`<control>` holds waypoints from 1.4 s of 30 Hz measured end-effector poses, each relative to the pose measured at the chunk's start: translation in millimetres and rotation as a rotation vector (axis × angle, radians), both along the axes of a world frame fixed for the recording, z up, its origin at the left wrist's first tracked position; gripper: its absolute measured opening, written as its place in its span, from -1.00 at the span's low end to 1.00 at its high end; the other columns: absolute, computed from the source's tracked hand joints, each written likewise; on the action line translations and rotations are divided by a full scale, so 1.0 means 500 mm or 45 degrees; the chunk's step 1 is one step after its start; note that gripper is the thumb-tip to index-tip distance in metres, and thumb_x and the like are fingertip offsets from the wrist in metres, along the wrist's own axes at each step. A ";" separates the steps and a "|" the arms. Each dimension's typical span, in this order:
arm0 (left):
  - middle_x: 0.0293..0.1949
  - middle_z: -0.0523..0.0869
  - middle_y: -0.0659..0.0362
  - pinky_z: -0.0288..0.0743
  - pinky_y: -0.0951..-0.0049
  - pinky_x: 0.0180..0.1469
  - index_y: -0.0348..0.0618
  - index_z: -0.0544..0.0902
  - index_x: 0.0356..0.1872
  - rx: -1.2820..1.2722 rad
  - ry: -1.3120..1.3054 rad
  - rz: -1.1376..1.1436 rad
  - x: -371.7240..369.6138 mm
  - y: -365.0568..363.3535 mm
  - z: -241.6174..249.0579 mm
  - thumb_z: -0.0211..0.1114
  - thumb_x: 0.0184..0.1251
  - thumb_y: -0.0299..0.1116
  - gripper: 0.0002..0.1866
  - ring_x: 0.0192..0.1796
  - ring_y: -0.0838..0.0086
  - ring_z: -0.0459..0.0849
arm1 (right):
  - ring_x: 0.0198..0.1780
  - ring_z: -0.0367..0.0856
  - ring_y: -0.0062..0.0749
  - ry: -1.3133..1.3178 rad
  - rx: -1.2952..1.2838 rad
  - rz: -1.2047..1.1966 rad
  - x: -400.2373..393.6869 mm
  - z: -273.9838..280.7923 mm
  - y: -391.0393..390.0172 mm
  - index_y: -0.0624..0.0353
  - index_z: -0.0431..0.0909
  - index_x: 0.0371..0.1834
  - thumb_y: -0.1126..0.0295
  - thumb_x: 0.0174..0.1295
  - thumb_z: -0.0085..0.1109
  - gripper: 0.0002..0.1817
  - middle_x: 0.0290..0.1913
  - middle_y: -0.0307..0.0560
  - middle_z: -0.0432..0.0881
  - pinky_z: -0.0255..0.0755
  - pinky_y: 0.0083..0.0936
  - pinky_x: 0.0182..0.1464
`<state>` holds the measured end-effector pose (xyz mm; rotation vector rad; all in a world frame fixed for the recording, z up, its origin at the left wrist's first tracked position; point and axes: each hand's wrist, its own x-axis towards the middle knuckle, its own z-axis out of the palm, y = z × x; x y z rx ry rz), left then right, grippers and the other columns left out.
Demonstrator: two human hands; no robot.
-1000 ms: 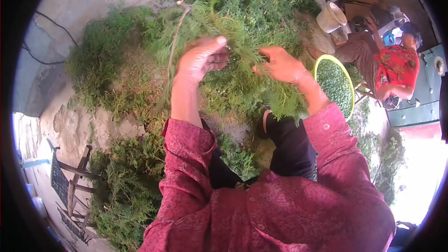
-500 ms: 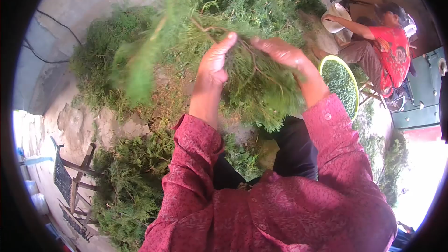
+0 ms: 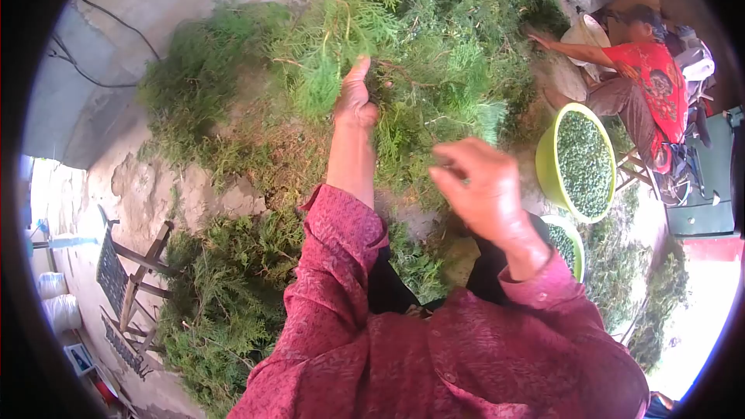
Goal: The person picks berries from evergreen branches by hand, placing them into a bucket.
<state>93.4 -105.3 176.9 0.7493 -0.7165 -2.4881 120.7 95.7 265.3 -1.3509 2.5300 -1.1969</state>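
My left hand point(image 3: 355, 102) is closed around a leafy cypress-like branch point(image 3: 341, 23), its thumb pointing up and its flat green sprays spreading above the fingers. My right hand point(image 3: 487, 190) is apart from the branch, lower and over my right knee. Its fingers are curled in with the thumb near the index finger; whatever they hold, if anything, is hidden. Close to the right of it stands a yellow-green bucket point(image 3: 546, 161) full of small green cones or berries point(image 3: 583, 163). Below that, a second light-green container point(image 3: 576, 234) with similar contents is partly covered by my sleeve.
A large heap of cut green branches point(image 3: 466, 8) lies in front of me, and another pile point(image 3: 221, 295) at lower left. A person in a red shirt point(image 3: 648, 85) sits at the right, one arm reaching toward the heap, beside a white bucket point(image 3: 587, 37). A wooden-framed chair point(image 3: 136, 279) is at left.
My right hand has left the branch and come down toward me, fingers curled. The left hand still holds a branch. The other person's arm has stretched out from the white bucket toward the heap.
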 end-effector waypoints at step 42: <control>-0.40 0.58 0.21 0.42 0.58 -0.56 -0.15 0.49 -0.18 0.109 0.178 0.294 0.040 -0.032 0.000 0.13 0.22 -0.21 -0.74 -0.58 0.55 0.48 | -0.69 0.20 -0.68 -1.611 -0.336 -0.315 0.027 -0.127 -0.134 0.22 0.33 -0.28 0.25 0.08 0.19 -0.68 -0.57 -0.25 0.36 0.02 -0.73 -0.69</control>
